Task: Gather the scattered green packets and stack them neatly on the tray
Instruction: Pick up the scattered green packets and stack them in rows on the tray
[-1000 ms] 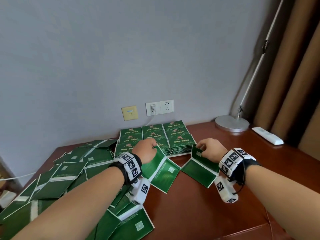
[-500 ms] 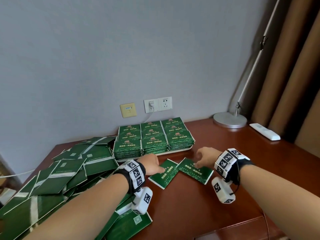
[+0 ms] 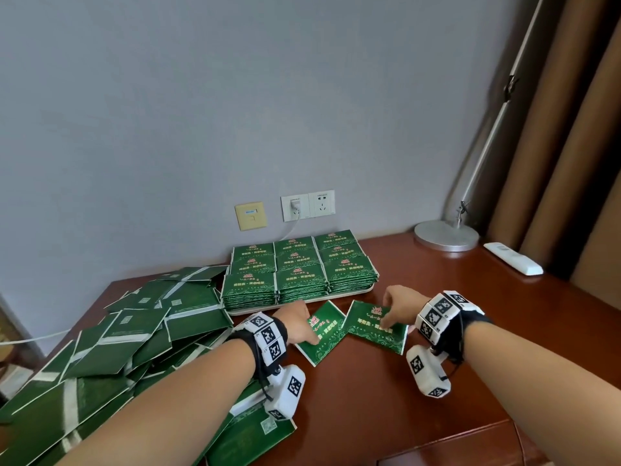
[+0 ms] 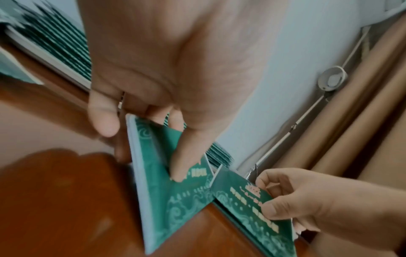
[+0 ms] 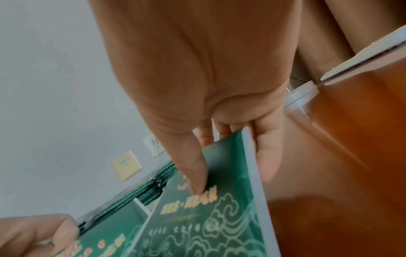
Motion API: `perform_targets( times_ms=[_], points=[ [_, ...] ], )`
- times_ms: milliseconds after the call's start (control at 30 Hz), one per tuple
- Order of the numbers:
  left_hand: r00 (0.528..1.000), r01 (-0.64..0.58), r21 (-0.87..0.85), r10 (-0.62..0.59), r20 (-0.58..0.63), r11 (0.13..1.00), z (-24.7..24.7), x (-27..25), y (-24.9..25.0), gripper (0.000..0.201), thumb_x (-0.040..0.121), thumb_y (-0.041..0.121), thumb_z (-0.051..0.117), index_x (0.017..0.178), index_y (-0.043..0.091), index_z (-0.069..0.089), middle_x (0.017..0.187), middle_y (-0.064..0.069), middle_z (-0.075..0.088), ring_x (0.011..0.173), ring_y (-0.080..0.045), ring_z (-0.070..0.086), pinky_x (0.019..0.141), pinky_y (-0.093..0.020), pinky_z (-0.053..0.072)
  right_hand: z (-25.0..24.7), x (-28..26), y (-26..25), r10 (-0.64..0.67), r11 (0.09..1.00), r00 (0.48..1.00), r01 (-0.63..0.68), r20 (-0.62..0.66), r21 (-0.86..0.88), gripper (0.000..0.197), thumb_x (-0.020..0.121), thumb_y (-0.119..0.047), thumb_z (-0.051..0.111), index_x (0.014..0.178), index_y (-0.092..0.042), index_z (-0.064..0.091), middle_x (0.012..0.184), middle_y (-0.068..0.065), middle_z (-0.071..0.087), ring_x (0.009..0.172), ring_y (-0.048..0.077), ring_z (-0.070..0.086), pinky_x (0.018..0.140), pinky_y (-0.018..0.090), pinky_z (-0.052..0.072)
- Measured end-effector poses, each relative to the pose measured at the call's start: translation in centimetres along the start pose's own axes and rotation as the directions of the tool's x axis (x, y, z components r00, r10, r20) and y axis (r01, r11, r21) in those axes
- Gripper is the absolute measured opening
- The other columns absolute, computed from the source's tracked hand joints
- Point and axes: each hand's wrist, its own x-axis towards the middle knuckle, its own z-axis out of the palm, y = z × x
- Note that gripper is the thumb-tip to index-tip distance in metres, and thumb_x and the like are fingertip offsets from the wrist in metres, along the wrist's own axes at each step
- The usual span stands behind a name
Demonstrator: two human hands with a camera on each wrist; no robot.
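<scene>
Head view: the white tray [image 3: 353, 292] sits on the brown table [image 3: 369, 391] against the wall, loaded with neat stacks of green packets [image 3: 297, 270], gold print facing up. Just in front of the tray lie two loose packets, printed face up, edges nearly meeting. The left hand [image 3: 295, 322] grasps the left packet [image 3: 321, 334]; the right hand [image 3: 398, 306] grasps the right packet [image 3: 374, 327]. Left of the tray, a scattered heap [image 3: 127, 331] of packets lies mostly plain side up, overlapping.

Left wrist view: the left hand [image 4: 167, 73] pinches its packet [image 4: 167, 184], thumb on the printed face, fingers behind the top edge. Cloud scrollwork and a pale border show.

Right wrist view: the right hand [image 5: 206, 83] pinches its packet [image 5: 219, 217] likewise, thumb on top, fingers curled round the edge.
</scene>
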Motion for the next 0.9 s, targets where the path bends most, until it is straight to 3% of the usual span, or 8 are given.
perform_targets(
  times_ms=[100,167,233,467,567,700,800,900],
  points=[
    [0.999,0.012,-0.159,-0.020,-0.046,0.987,-1.3,-0.4,-0.1,0.047,0.081,0.009,0.075,0.118,0.016,0.047,0.108,0.000,0.050,0.079,-0.020,0.060,0.063,-0.034,0.057,-1.2,0.3,-0.6,-0.055,0.990,0.994,0.066,-0.093,0.121,0.036,0.075,-0.017,0.081,0.099,-0.022,0.054,0.100,-0.002,0.059,0.082,0.012,0.059,0.063,0.023,0.047],
    [0.995,0.001,-0.280,-0.029,-0.098,0.960,-2.5,-0.4,-0.2,0.046,0.081,0.003,0.072,0.120,0.016,0.050,0.112,0.000,0.048,0.089,-0.023,0.064,0.069,-0.037,0.061,-2.2,0.3,-1.3,-0.077,0.966,0.986,0.111,-0.151,0.235,0.034,0.077,-0.010,0.078,0.102,-0.020,0.056,0.096,-0.001,0.059,0.073,0.013,0.064,0.052,0.023,0.050],
    [0.985,-0.032,-0.401,-0.040,-0.170,0.916,-4.0,-0.5,-0.4,0.042,0.081,0.000,0.070,0.117,0.016,0.054,0.114,-0.004,0.049,0.090,-0.021,0.060,0.063,-0.035,0.060,-3.3,0.5,-2.0,-0.085,0.938,0.970,0.155,-0.228,0.311,0.033,0.076,-0.006,0.077,0.100,-0.020,0.058,0.092,0.000,0.059,0.065,0.015,0.067,0.047,0.023,0.051],
    [0.924,-0.140,-0.659,-0.141,-0.355,0.739,-9.4,0.6,-2.5,0.038,0.086,0.002,0.068,0.118,0.017,0.056,0.114,-0.008,0.049,0.089,-0.019,0.054,0.059,-0.030,0.050,-5.9,3.3,-4.8,-0.067,0.835,0.913,0.273,-0.403,0.478,0.030,0.075,-0.001,0.067,0.095,-0.022,0.059,0.094,0.003,0.065,0.066,0.021,0.064,0.064,0.034,0.055],
    [0.893,-0.147,-0.673,-0.196,-0.406,0.725,-11.0,1.7,-4.0,0.036,0.089,0.005,0.067,0.120,0.018,0.056,0.105,-0.006,0.053,0.066,-0.016,0.052,0.049,-0.027,0.051,-6.4,5.3,-5.9,-0.032,0.794,0.909,0.276,-0.416,0.542,0.034,0.079,0.000,0.066,0.108,-0.017,0.058,0.080,0.006,0.062,0.053,0.018,0.056,0.049,0.025,0.048],
    [0.871,-0.168,-0.755,-0.264,-0.415,0.634,-12.5,3.9,-6.2,0.032,0.093,0.003,0.061,0.120,0.017,0.053,0.122,-0.010,0.051,0.095,-0.026,0.060,0.049,-0.028,0.056,-6.7,8.7,-7.0,-0.062,0.765,0.918,0.296,-0.392,0.572,0.039,0.087,0.001,0.060,0.121,-0.017,0.054,0.081,0.009,0.056,0.057,0.022,0.053,0.051,0.030,0.050],
    [0.853,-0.173,-0.775,-0.301,-0.426,0.607,-13.4,5.8,-7.5,0.038,0.095,0.004,0.058,0.129,0.019,0.048,0.126,-0.005,0.042,0.090,-0.022,0.054,0.047,-0.027,0.056,-6.6,11.1,-7.8,-0.055,0.729,0.947,0.254,-0.316,0.635,0.034,0.092,-0.002,0.056,0.120,-0.022,0.052,0.086,0.012,0.053,0.067,0.028,0.056,0.053,0.042,0.059],
    [0.834,-0.172,-0.774,-0.328,-0.443,0.610,-14.2,8.2,-8.8,0.033,0.097,0.002,0.053,0.124,0.019,0.050,0.124,-0.006,0.041,0.084,-0.019,0.051,0.047,-0.026,0.056,-6.4,13.6,-8.7,-0.032,0.673,0.971,0.196,-0.237,0.713,0.026,0.094,-0.004,0.055,0.115,-0.020,0.054,0.103,0.015,0.056,0.073,0.032,0.062,0.047,0.038,0.057]
  ],
)
